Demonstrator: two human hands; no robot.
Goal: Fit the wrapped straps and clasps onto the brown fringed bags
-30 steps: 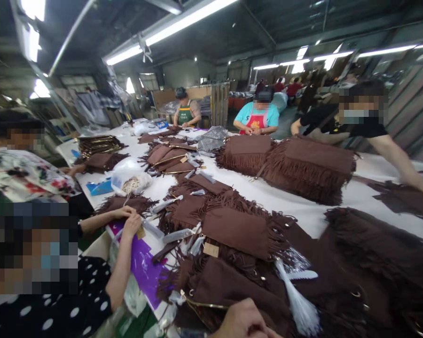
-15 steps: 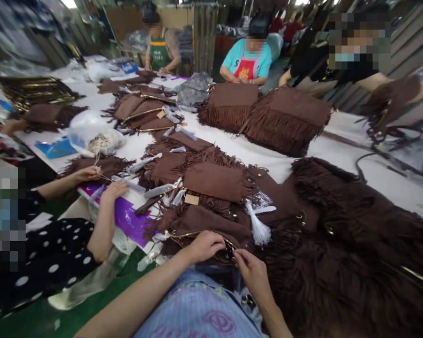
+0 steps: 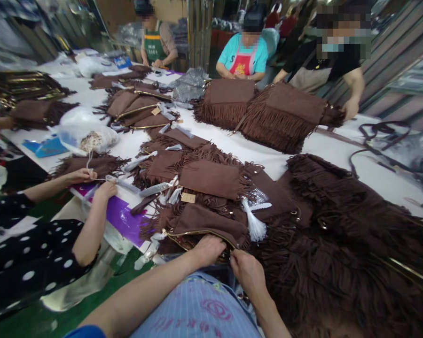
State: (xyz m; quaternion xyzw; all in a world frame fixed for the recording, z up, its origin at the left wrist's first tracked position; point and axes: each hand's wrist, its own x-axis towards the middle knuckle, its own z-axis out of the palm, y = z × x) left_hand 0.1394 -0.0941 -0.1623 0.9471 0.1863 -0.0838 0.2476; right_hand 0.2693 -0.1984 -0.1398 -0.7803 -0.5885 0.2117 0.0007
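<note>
A brown fringed bag (image 3: 211, 219) lies in front of me at the table's near edge, its gold zipper parted. My left hand (image 3: 208, 249) reaches into the opening, and its fingertips are hidden inside. Pinched at the right end of the zipper, my right hand (image 3: 246, 268) holds the bag's edge. Just behind is another brown bag (image 3: 209, 178) with a tan tag (image 3: 188, 197). A bundle of white plastic strings (image 3: 256, 224) lies to the right of the open bag.
Piles of fringed brown bags (image 3: 338, 272) fill the right side. At left, a person's hands (image 3: 107, 188) hold a string near a purple sheet (image 3: 121, 218). More people stand across the white table (image 3: 268, 162), behind stacked bags (image 3: 285, 112). A plastic bag (image 3: 86, 134) sits at left.
My left hand has gone deeper into the bag, and its fingertips are now hidden. The view has shifted slightly. The person at far right has lowered a brown bag to the table.
</note>
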